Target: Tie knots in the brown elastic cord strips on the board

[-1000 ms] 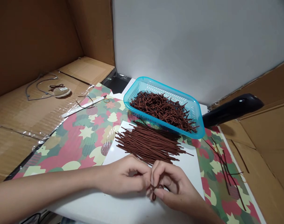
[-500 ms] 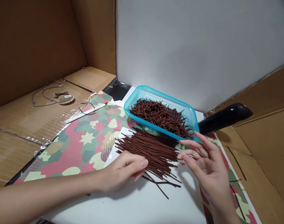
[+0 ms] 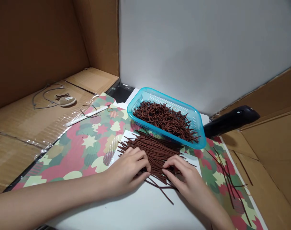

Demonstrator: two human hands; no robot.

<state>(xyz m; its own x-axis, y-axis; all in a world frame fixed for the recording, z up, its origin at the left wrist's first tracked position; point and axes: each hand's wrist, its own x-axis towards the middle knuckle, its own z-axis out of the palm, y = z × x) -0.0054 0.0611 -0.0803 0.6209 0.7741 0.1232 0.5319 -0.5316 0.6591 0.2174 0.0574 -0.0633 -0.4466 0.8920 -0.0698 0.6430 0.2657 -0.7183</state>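
Left hand (image 3: 127,171), what's it doing?
Lying over the left side of the loose pile of brown cord pieces (image 3: 157,153), fingers curved down onto it. Not clearly closed; can't tell if it's pinching any strands.

Right hand (image 3: 183,179)?
Same on the right side of the pile, fingers spread a little and touching the strands. Can't tell if it grips anything either. The two hands are close, with the pile between them.

Where's the pile?
On a white board (image 3: 136,207), strands running roughly the same way, a few stray ones (image 3: 161,191) sticking out toward the person.

What's behind it?
A turquoise plastic basket (image 3: 170,98), just past the pile, with a tangled heap of brown pieces (image 3: 164,119) inside.

Anything else on the bench?
Camouflage-and-star patterned paper (image 3: 88,150) under the board, loose brown strands (image 3: 225,179) on it to the right, and a black handle (image 3: 231,121) beside the basket. Far left, on cardboard (image 3: 40,126), a small tan pouch (image 3: 66,101) with a grey cord (image 3: 43,94).
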